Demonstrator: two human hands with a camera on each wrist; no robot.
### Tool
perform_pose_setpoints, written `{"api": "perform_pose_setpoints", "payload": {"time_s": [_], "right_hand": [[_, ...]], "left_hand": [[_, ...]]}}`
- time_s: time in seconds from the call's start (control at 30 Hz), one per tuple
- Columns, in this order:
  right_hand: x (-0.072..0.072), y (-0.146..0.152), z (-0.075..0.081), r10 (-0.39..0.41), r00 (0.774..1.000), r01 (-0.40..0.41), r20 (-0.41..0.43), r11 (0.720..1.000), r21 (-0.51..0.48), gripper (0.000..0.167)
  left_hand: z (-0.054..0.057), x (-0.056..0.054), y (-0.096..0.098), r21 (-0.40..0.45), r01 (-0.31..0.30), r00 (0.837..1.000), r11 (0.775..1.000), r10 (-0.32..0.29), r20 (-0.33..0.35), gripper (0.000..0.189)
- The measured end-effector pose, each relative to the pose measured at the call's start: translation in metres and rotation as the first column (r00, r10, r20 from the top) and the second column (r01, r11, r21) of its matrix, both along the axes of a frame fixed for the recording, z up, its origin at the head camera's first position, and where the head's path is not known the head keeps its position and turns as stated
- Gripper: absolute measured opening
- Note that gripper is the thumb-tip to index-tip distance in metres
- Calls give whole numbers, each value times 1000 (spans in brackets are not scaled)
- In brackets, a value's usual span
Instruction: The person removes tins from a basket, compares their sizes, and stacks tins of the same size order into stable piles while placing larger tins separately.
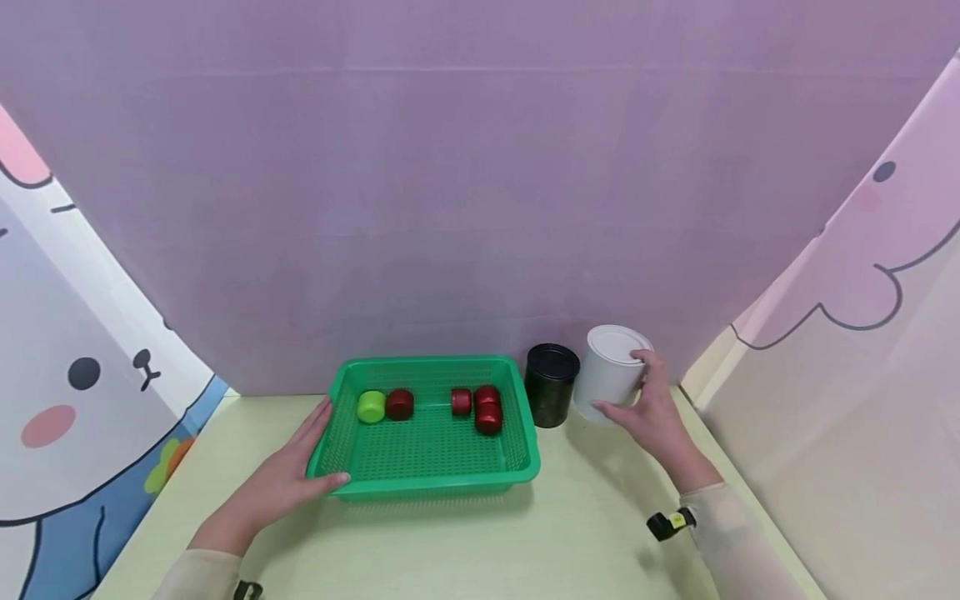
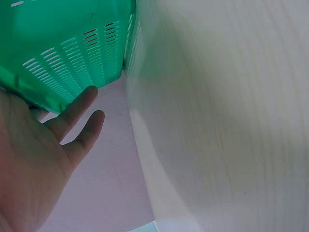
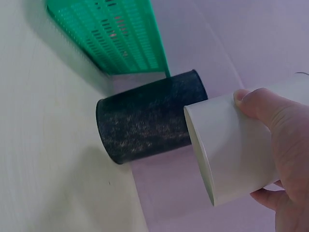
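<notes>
My right hand (image 1: 651, 408) grips a white can (image 3: 231, 145) with a lid on top. Its underside edge shows in the right wrist view, raised from the table. Just left of it stands a black can (image 1: 551, 387), which the white can partly overlaps in the right wrist view. My left hand (image 1: 281, 479) rests against the left side of a green plastic basket (image 1: 435, 482), the thumb at the near rim and the other fingers fairly straight. Inside the basket lie a lime-green round piece (image 1: 371, 407), a dark red one (image 1: 400, 404) and several shiny red ones (image 1: 488, 418).
The light wooden table (image 1: 420, 554) ends at a purple cloth backdrop (image 1: 480, 208) right behind the basket and cans. Cartoon-printed cloth panels (image 1: 82, 333) border both sides. The black can stands close to the basket's right side.
</notes>
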State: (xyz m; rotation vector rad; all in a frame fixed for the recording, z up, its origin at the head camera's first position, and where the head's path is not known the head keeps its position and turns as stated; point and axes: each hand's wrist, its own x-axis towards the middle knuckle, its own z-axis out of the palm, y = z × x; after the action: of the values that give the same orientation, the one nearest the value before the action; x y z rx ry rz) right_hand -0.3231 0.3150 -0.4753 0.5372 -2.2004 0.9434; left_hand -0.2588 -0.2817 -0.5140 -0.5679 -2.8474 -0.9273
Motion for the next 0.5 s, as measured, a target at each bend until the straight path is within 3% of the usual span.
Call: {"api": "perform_pose_setpoints", "payload": {"time_s": [0.27,0.5], "right_hand": [[-9,8,-8,-32,999,32,4,999,24,112],[-19,12,-20,-42,998,44,37,998,-46,111]], "left_hand": [[4,2,2,6,4,1000,1000,-4,2,115],[0,0,0,3,-2,1000,1000,2,4,115]]}}
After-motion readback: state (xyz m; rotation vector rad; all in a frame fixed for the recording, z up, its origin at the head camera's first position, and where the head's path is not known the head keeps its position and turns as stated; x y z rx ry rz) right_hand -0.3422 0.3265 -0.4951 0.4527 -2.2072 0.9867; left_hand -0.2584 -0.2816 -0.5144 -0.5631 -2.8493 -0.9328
